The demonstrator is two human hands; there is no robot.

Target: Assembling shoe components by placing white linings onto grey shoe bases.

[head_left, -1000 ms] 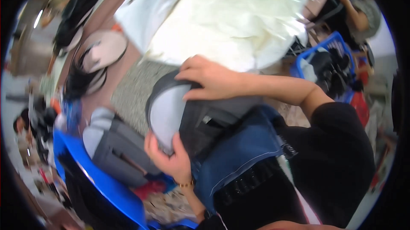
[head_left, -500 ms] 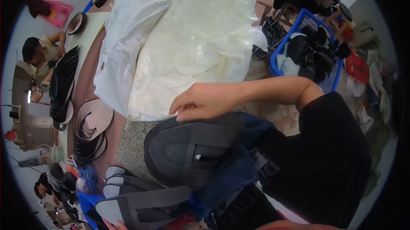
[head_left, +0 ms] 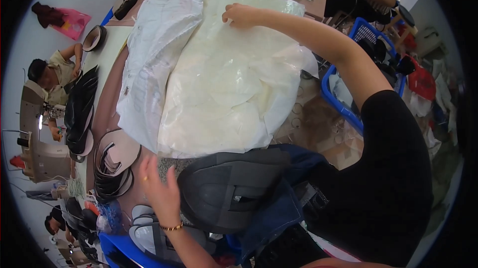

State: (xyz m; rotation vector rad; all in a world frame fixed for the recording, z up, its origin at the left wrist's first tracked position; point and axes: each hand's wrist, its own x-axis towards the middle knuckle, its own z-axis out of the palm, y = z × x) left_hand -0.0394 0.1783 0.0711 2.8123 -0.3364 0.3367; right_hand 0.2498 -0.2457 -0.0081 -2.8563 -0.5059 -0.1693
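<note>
My right hand point(head_left: 243, 15) is stretched far out over a pale, translucent plastic sheet point(head_left: 219, 99) on the table. Its fingers are curled together; whatever they may hold is too small to make out. Close to me, my left hand point(head_left: 160, 188) is raised with fingers apart, holding nothing. Beside it lie dark grey shoe uppers point(head_left: 214, 188), apparently a stack, close to my body on a speckled grey surface. A white woven sack point(head_left: 154, 54) borders the sheet on the left. Grey, light-toed shoe pieces point(head_left: 149, 235) lie below my left forearm, partly hidden by it.
Black shoe parts point(head_left: 79, 108) and coiled pieces point(head_left: 117, 158) line the left side. A blue bin point(head_left: 119, 245) stands at lower left. A blue basket point(head_left: 343, 106) with black pieces stands on the right. Other people work at sewing machines point(head_left: 42, 138) on the left; another sits top right.
My right hand has moved from the near edge of the plastic sheet to its far part. My left hand has risen into view, open, and the grey shoe piece at lower left has shifted down.
</note>
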